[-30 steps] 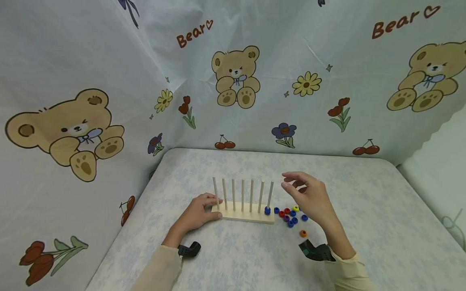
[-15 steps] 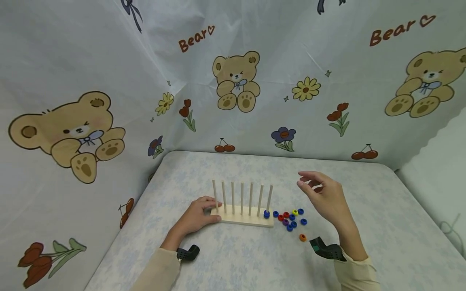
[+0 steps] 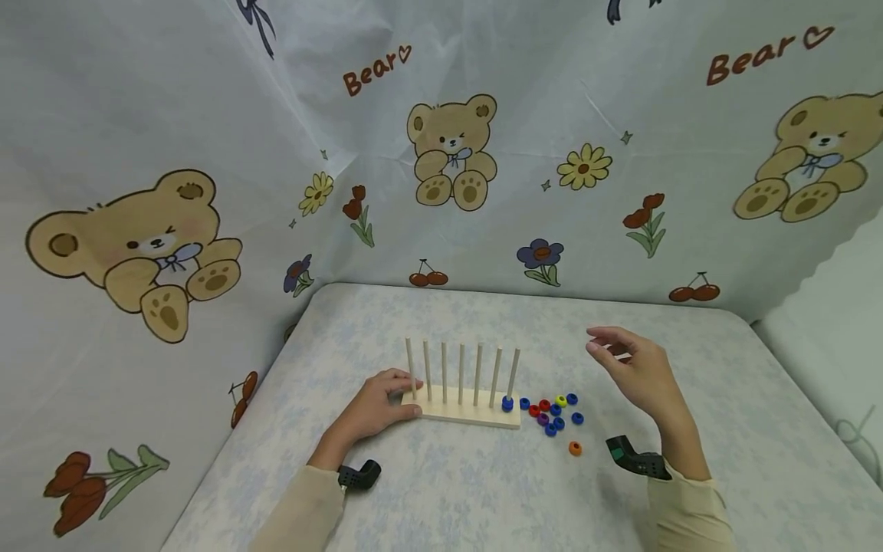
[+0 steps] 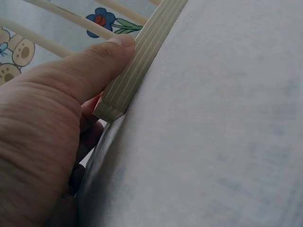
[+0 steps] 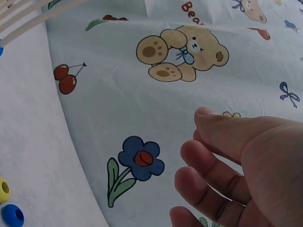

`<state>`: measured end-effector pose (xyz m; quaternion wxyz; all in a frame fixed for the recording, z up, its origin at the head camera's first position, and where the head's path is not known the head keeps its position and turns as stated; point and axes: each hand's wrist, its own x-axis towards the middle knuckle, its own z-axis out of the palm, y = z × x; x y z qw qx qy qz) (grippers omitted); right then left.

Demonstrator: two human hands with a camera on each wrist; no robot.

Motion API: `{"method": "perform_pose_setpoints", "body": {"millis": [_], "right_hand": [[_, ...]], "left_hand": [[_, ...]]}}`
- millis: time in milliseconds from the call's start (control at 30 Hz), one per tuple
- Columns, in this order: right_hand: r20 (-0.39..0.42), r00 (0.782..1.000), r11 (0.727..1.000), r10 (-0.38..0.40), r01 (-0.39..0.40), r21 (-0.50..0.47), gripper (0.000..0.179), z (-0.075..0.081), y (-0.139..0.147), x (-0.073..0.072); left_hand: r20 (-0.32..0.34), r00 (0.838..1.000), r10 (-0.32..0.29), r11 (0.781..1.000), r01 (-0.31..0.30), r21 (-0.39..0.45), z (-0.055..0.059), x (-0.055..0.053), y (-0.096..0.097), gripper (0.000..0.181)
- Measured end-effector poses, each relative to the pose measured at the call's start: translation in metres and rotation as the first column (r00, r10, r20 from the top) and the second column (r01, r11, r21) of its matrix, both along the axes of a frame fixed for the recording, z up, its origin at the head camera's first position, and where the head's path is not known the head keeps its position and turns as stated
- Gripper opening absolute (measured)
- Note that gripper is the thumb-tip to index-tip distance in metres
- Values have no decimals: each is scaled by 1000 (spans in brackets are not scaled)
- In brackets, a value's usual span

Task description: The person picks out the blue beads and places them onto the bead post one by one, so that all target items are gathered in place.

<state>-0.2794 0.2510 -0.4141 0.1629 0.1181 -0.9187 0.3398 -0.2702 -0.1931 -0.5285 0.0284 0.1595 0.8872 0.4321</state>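
Note:
A wooden peg board (image 3: 462, 412) with a row of several upright pegs lies on the table. My left hand (image 3: 375, 402) grips its left end, thumb along the front edge and fingers behind; the left wrist view shows the thumb (image 4: 106, 61) on the wood. Blue beads (image 3: 507, 404), apparently two stacked, sit low on the rightmost peg. To the right of the board lie loose beads: several blue, two red (image 3: 534, 411), one purple (image 3: 543, 419), one yellow (image 3: 562, 401) and one orange (image 3: 576, 448). Above and right of them my right hand (image 3: 638, 368) hovers, fingers loosely bent, holding nothing.
The pale patterned table (image 3: 441, 491) ends at a hanging cloth (image 3: 510, 107) printed with bears and flowers, which also runs down the left side. Each wrist carries a black camera mount (image 3: 360, 474). A thin cable (image 3: 858, 437) shows at the far right.
My right hand has moved to the right, away from the board and past the loose beads, uncovering a blue one. My left hand keeps its grip on the board. The head view shifted slightly.

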Motion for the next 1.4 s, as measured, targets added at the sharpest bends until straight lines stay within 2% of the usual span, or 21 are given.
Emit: {"method": "perform_pose_setpoints", "body": {"millis": [400,600,867,1100,1400], "right_hand": [[134,989,997,66,-71,39,35,-4,15,-4],[163,980,993,114,-119,23,33,-7,20,-8],[257,947,981,191,-194,-14,33,-21,23,-12],[277,929,968,245,-251,-12,26,-26,19,-14],[359,900,965,248,-261,-12,27,-31,21,-17]], "left_hand": [[4,1000,22,1000,-22,-21,1,-2,1,49],[-3,1000,12,1000,-12,-19,3,-5,0,48],[7,1000,10,1000,-10,-20,4,0,2,49],[10,1000,18,1000,-17,-25,7,1,3,50],[13,1000,26,999,-25,-39,5,0,3,49]]}}
